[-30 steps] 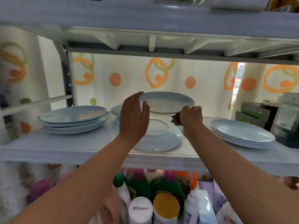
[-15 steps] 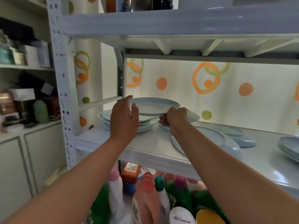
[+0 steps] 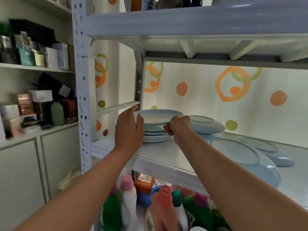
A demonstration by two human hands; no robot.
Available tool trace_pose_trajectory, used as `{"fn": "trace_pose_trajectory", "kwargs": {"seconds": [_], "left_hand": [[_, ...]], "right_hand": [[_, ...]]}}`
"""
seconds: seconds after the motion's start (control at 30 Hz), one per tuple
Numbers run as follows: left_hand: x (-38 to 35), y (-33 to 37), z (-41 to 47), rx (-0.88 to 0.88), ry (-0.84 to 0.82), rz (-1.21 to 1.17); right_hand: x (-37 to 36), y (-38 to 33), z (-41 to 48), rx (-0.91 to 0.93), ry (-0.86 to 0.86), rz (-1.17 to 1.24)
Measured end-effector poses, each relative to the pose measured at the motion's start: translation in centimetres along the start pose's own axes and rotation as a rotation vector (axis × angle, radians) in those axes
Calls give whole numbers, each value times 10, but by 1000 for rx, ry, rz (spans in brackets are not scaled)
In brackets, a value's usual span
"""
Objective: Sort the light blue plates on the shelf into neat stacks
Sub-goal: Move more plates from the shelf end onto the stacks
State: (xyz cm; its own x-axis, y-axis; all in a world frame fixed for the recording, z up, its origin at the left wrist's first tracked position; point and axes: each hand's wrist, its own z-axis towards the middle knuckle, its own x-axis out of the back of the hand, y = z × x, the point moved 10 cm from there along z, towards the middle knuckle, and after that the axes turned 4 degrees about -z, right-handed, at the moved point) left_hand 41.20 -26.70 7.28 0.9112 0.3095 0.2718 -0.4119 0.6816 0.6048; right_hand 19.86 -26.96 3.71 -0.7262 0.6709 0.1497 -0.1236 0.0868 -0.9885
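A light blue plate (image 3: 158, 116) hangs level just above a stack of light blue plates (image 3: 155, 134) at the left end of the white shelf (image 3: 166, 157). My left hand (image 3: 129, 129) holds its left rim, fingers upright against the edge. My right hand (image 3: 179, 126) pinches its right rim with curled fingers. To the right lie upturned light blue plates: one (image 3: 206, 125) near the back wall, a large one (image 3: 246, 159) by the front edge and another (image 3: 266, 150) behind it.
The white shelf post (image 3: 82, 90) stands just left of the stack, with a cross rail (image 3: 116, 106) above my left hand. Another shelf board (image 3: 200, 29) runs overhead. Coloured bottles (image 3: 160, 202) crowd the level below. Boxes fill the cabinet shelves (image 3: 33, 67) at left.
Both hands have carried the plate leftward from the middle of the shelf to above the left stack. The view has swung left with it.
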Motion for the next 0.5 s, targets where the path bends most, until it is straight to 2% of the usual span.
{"fn": "trace_pose_trajectory", "kwargs": {"seconds": [0.27, 0.4, 0.5], "left_hand": [[-7, -15, 3, 70, -28, 7], [-10, -11, 1, 71, -45, 5], [-13, -10, 0, 73, -58, 7]], "right_hand": [[0, -11, -9, 23, -45, -158], [-5, -8, -6, 46, -144, -156], [-5, -6, -8, 69, -157, -230]]}}
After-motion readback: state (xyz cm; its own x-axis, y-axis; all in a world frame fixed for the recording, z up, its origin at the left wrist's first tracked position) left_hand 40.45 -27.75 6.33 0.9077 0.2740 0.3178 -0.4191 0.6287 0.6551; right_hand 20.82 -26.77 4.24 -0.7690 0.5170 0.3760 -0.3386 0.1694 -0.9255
